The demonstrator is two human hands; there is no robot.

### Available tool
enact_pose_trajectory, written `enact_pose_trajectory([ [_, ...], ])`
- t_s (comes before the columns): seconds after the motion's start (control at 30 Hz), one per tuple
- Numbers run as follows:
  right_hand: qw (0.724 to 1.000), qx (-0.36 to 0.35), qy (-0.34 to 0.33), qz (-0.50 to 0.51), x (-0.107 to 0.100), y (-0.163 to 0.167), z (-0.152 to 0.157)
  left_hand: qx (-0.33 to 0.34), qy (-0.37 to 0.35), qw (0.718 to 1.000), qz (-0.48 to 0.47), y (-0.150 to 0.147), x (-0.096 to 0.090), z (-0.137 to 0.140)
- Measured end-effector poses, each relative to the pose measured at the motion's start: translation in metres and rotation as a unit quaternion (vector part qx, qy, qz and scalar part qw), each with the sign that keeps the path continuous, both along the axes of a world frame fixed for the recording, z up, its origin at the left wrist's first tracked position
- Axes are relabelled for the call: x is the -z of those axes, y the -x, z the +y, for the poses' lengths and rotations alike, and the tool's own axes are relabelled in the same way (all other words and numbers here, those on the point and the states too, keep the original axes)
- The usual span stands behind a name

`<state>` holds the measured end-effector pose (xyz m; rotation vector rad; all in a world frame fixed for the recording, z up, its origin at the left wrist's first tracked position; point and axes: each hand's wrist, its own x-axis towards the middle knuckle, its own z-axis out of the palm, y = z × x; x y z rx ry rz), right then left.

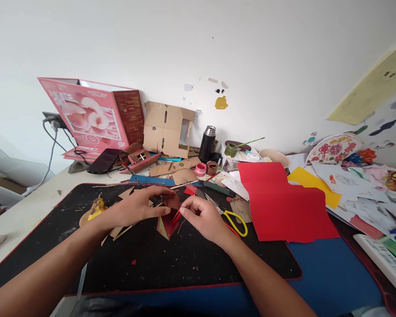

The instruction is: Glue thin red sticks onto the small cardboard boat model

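Observation:
My left hand (145, 208) grips a small folded cardboard piece (167, 228), dark red inside with a pale edge, tilted over the black mat. Between the thumb and forefinger of my right hand (199, 216) are thin red strips (175, 217), their ends reaching into the folded piece. Whether the strips touch it I cannot tell. Right of that hand lie scissors with yellow handles (238, 223), partly covered by it. Near my left wrist sits a yellow glue bottle (97, 208), and cardboard scraps and thin sticks lie under the left hand.
A large red paper sheet (284, 202) lies at the right of the black mat (145, 273). Behind stand a black flask (207, 145), open paint jars (201, 169), a small wooden-looking boat model (141, 160), a phone (104, 161) and a pink box (89, 116).

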<state>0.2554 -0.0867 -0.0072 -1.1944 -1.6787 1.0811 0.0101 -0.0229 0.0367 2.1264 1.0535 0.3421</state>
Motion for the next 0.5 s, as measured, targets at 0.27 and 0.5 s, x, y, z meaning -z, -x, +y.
enact_pose_trajectory([
  [0.27, 1.0, 0.003, 0.002, -0.002, 0.002, 0.0, 0.001, 0.008, 0.007, 1.0, -0.015, 0.001, 0.006, 0.003],
  [0.5, 1.0, -0.003, -0.007, 0.003, 0.007, 0.0, 0.001, 0.0, 0.003, 1.0, -0.016, 0.003, 0.011, 0.006],
])
